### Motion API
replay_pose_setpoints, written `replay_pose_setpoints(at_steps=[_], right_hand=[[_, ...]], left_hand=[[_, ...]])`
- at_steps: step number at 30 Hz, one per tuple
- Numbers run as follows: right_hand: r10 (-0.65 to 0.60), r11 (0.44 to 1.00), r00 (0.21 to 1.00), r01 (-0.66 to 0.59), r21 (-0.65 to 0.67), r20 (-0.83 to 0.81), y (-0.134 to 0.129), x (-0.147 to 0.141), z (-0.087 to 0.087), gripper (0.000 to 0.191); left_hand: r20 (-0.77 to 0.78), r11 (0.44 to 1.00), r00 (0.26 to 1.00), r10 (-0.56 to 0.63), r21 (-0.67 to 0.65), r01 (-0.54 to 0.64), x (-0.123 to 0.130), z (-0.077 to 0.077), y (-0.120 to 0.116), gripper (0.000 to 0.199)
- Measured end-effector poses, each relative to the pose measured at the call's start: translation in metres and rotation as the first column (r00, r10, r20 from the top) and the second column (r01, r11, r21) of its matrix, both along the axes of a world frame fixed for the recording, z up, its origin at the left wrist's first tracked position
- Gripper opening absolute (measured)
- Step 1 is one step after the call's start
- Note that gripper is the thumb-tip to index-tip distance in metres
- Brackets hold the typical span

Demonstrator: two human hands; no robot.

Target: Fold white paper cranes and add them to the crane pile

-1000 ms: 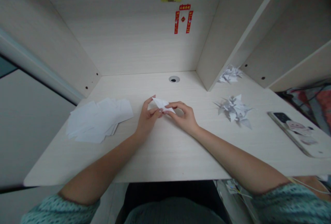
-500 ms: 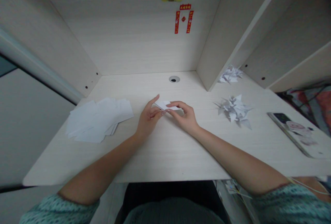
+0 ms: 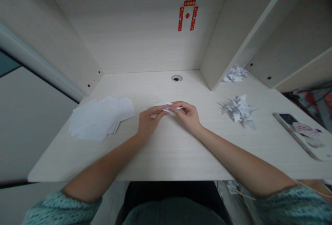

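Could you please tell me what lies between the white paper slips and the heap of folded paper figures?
The head view shows the left hand and right hand holding a folded white paper there.

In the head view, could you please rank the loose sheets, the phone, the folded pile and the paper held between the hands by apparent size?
1. Loose sheets
2. Phone and folded pile: they look alike, so I won't rank them.
3. Held paper
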State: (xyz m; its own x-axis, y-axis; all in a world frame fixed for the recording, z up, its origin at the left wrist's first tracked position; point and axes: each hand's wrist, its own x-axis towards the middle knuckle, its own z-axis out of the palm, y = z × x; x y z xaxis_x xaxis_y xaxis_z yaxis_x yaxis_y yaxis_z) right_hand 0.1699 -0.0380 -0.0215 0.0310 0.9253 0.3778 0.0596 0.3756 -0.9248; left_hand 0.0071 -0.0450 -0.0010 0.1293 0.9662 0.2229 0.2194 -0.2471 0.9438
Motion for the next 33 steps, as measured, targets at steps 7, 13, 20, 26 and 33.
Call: replay_pose_setpoints(at_steps=[7,13,20,26,33], right_hand=[[0.008,0.999,0.997,-0.011,-0.039,-0.082,0.0014,0.0004,-0.0006,0.014],[0.005,1.0,0.998,-0.006,0.0,-0.066,0.0011,0.0012,-0.0001,0.011],[0.013,0.999,0.996,-0.018,-0.048,-0.091,0.0024,0.0023,-0.0021,0.011],[0.05,0.974,0.981,-0.089,-0.206,-0.186,0.0002,0.0004,0.0004,0.014],[-0.001,0.98,0.979,-0.04,-0.196,-0.205,0.0012,0.0003,-0.0005,0.013]], left_hand=[[0.089,0.995,0.993,-0.075,-0.056,0.08,0.0022,0.0014,0.002,0.026],[0.144,0.992,0.987,-0.066,-0.099,0.081,0.0024,-0.0025,0.0054,0.028],[0.078,1.0,0.997,-0.014,0.018,0.013,0.0006,-0.0009,0.0059,0.021],[0.003,0.998,1.0,0.011,0.061,-0.011,-0.0008,0.0028,0.0053,0.019],[0.081,0.998,0.995,0.061,0.023,-0.063,0.0019,-0.0019,0.0033,0.019]])
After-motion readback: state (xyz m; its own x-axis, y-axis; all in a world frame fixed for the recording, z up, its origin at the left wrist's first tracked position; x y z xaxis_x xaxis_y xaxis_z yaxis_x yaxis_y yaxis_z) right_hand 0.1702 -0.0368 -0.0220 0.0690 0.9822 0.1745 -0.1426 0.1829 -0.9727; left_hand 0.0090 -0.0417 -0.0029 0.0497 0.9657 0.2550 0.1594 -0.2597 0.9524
